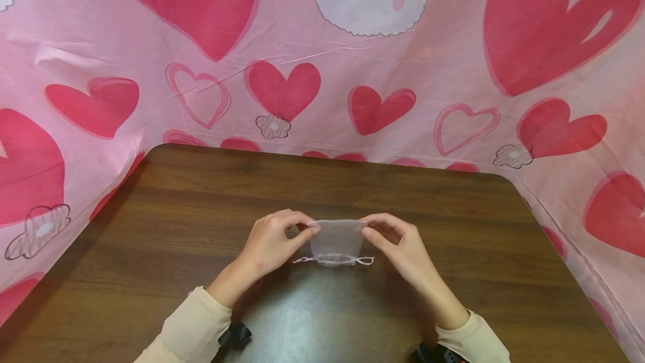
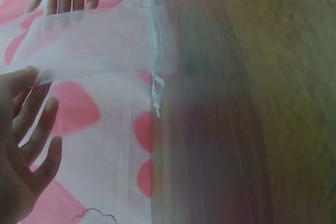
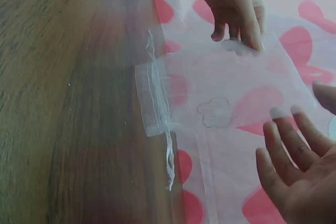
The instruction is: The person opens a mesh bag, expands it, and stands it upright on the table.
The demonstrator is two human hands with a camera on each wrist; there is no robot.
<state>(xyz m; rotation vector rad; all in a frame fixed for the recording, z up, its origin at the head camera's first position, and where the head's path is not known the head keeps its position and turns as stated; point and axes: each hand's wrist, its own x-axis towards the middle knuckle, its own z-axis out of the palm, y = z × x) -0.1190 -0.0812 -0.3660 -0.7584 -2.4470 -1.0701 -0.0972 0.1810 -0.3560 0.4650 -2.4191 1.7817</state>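
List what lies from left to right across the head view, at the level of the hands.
Pink heart cloth → bare table → left hand → sheer drawstring pouch → right hand → bare table again → pink heart cloth again.

A sheer white organza pouch [image 1: 336, 241] with thin white drawstrings is seen over a dark brown woodgrain surface [image 1: 176, 223], backed by a pink cloth [image 1: 428, 71] printed with red hearts and a white bunny face.
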